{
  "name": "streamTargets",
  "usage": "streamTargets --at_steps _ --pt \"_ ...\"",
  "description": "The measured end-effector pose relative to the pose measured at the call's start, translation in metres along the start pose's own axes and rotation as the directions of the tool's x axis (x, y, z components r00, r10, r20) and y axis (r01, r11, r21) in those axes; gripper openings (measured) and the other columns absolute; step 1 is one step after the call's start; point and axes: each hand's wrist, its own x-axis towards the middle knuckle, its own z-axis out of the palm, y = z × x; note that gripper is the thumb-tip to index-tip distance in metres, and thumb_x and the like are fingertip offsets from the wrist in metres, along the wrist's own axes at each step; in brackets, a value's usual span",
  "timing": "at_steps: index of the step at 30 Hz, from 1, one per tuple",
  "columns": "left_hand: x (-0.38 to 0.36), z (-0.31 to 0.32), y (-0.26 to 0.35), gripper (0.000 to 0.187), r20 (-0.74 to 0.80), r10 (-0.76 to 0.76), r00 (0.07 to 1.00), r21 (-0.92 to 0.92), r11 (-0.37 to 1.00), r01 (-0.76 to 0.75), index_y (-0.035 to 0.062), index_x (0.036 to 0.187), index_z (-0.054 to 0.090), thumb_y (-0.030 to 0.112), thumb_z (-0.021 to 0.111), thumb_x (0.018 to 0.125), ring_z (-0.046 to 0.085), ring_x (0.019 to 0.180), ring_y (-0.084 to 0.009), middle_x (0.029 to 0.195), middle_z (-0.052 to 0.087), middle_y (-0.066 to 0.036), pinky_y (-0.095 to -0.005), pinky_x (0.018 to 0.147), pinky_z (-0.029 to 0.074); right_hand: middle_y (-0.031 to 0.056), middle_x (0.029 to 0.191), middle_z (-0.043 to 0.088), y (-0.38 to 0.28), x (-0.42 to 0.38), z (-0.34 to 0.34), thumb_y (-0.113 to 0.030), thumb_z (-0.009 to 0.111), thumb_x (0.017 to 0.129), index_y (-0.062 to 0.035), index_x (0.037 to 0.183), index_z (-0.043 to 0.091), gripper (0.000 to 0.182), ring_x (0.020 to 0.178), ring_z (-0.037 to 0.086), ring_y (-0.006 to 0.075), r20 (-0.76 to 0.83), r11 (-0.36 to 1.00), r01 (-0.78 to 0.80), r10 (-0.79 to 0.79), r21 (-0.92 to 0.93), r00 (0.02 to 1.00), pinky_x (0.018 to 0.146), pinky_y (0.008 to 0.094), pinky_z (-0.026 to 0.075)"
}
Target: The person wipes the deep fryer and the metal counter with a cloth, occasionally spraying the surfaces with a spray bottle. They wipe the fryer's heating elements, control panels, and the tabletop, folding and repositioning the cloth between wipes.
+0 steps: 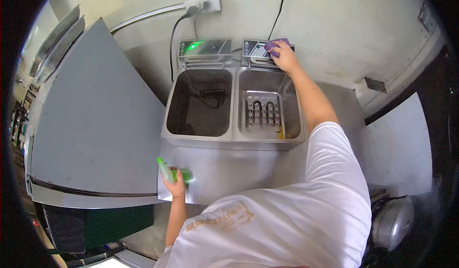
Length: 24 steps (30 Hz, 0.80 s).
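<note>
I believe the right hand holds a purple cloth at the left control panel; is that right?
Not quite: the head view shows the right hand holding the purple cloth at the right control panel, not the left.

moderate indoor light, soft glare on the steel counter (229,167) below the fryer (233,105), barrel-curved edges, black corners, source perhaps overhead

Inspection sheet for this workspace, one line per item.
Surface: steel counter, dull sheen.
Job's things: twin fryer, left panel lit green, yellow residue low in right basin; purple cloth on right panel; green spray bottle.
Clutter: metal pans, far left.
Grips: left hand on bottle; right hand on cloth.
Cables: one plugged in at wall socket; another down wall.
Surroundings: grey panel left, wall behind.
</note>
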Motion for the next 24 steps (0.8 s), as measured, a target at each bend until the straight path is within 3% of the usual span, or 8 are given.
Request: streamTargets --at_steps 3,10,15,17,19,21,22,24 --pt "-0.002 0.001 0.001 0.049 -0.018 0.005 1.000 0.000 1.000 -0.005 0.0000 0.122 0.047 0.011 0.070 0.080 0.057 0.092 -0.0209 0.099 0.058 -0.009 -0.0357 0.085 0.046 0.0145 0.129 0.058 -0.005 -0.011 -0.016 -0.014 0.063 0.080 -0.0058 0.103 0.069 0.026 0.130 0.043 0.0360 0.157 0.988 0.122 -0.106 -0.094 0.982 0.112 0.0450 0.032" --pt "-0.002 -0.001 0.007 0.052 -0.001 0.037 0.999 0.039 0.999 -0.037 -0.0007 0.126 0.046 0.010 0.069 0.080 0.057 0.092 -0.0211 0.099 0.059 -0.010 -0.0356 0.085 0.047 0.0131 0.123 0.062 0.002 -0.048 -0.015 -0.011 0.062 0.081 -0.0015 0.110 0.064 0.031 0.130 0.044 0.0342 0.100 0.994 0.098 -0.103 0.050 0.990 0.111 0.0426 0.035" --pt "-0.001 0.002 0.020 0.050 -0.045 0.056 0.997 0.064 0.997 -0.053 -0.0002 0.124 0.047 0.009 0.069 0.080 0.057 0.092 -0.0207 0.100 0.058 -0.009 -0.0354 0.084 0.047 0.0161 0.114 0.065 0.005 -0.063 -0.007 -0.008 0.063 0.078 -0.0029 0.100 0.065 0.023 0.119 0.051 0.0364 -0.107 0.990 -0.141 0.140 0.004 0.984 0.103 0.0438 0.040" --pt "-0.003 0.002 0.017 0.049 -0.076 0.074 0.994 0.098 0.993 -0.066 0.0001 0.124 0.047 0.009 0.069 0.081 0.057 0.092 -0.0206 0.100 0.058 -0.009 -0.0351 0.084 0.047 0.0185 0.111 0.065 0.003 -0.060 -0.010 -0.011 0.063 0.079 -0.0022 0.100 0.065 0.022 0.116 0.052 0.0375 -0.113 0.983 -0.179 0.174 -0.033 0.978 0.101 0.0438 0.042" --pt "-0.003 0.000 0.008 0.047 -0.030 0.019 0.999 -0.009 1.000 -0.019 0.0004 0.122 0.048 0.009 0.070 0.081 0.057 0.092 -0.0202 0.100 0.058 -0.009 -0.0347 0.085 0.047 0.0208 0.108 0.066 0.000 -0.053 -0.017 -0.014 0.063 0.080 -0.0016 0.099 0.065 0.023 0.113 0.054 0.0385 -0.119 0.973 -0.220 0.211 -0.074 0.970 0.098 0.0439 0.043" --pt "-0.003 0.000 0.003 0.046 -0.030 0.026 0.999 -0.024 0.999 -0.027 0.0007 0.120 0.049 0.008 0.070 0.080 0.057 0.092 -0.0199 0.100 0.058 -0.009 -0.0346 0.085 0.047 0.0211 0.095 0.068 0.003 -0.032 -0.021 -0.022 0.062 0.083 0.0009 0.097 0.065 0.027 0.101 0.060 0.0426 -0.105 0.859 -0.485 0.474 -0.166 0.874 0.086 0.0489 0.048" --pt "-0.003 0.000 0.003 0.045 -0.032 0.032 0.999 -0.036 0.999 -0.034 0.0010 0.119 0.049 0.007 0.070 0.080 0.056 0.092 -0.0197 0.100 0.058 -0.009 -0.0345 0.085 0.047 0.0211 0.095 0.068 0.013 -0.023 -0.019 -0.022 0.062 0.083 0.0009 0.097 0.065 0.027 0.101 0.060 0.0426 -0.105 0.861 -0.481 0.470 -0.166 0.877 0.086 0.0489 0.048" --pt "-0.003 0.001 0.005 0.043 -0.046 0.019 0.999 -0.032 0.999 -0.021 0.0014 0.117 0.050 0.006 0.070 0.080 0.056 0.092 -0.0196 0.100 0.058 -0.008 -0.0346 0.085 0.047 0.0223 0.090 0.068 0.027 -0.006 -0.023 -0.028 0.060 0.086 0.0004 0.096 0.065 0.031 0.094 0.063 0.0440 -0.361 0.638 -0.753 0.747 0.158 0.558 0.082 0.0518 0.049"
